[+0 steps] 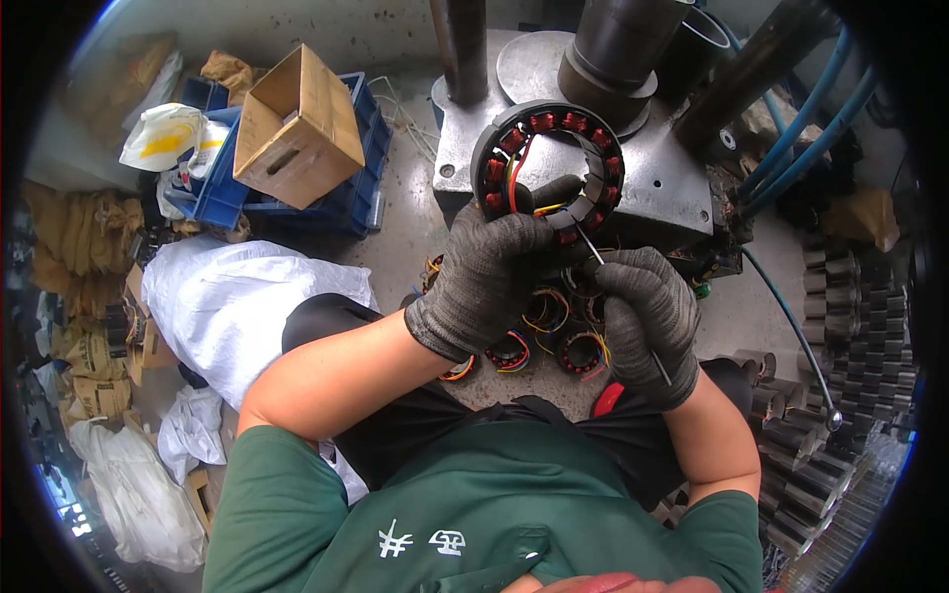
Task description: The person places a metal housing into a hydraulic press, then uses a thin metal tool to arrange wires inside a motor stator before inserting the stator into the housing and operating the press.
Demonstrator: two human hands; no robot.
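Note:
My left hand [484, 267], in a dark grey knit glove, grips a ring-shaped motor stator [487, 178] by its lower left side. Red copper coils line the inside of the ring, and red and yellow lead wires [516, 173] run across its opening. A thin metal rod [590, 244] is pinched in my right hand [647, 311], gloved the same way. Its upper tip meets the stator's lower inner edge; its other end sticks out below the palm. Beneath my hands, several more wound stators [580, 353] with coloured wires lie on the floor.
A metal press base [652, 203] with thick columns [460, 49] stands ahead. Blue crates [371, 148] and a cardboard box [297, 133] sit at the far left, white sacks [237, 306] nearer. Stacked metal cylinders [835, 326] fill the right, beside a ball-ended lever [833, 420] and blue hoses [816, 138].

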